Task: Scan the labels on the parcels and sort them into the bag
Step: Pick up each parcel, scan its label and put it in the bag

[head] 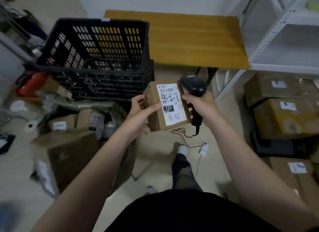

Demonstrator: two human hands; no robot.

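A small brown cardboard parcel [155, 117] is held up at mid-frame, its white label [172, 104] with black handwriting facing me. My left hand [139, 112] grips its left side, thumb lying across the top face. My right hand [202, 107] grips a black handheld barcode scanner [194, 86] by the handle, its head just above the parcel's right top corner. The scanner's thin black cable [183, 135] hangs down below the parcel. A grey-green bag [57, 100] lies crumpled on the floor to the left.
Stacked black plastic crates [96, 59] stand behind the parcel, beside a wooden table [193, 40]. White metal shelving [283, 41] is at the right. Labelled cardboard boxes [283, 114] pile at the right and lower left [69, 145]. A white adapter [204, 149] lies on the floor.
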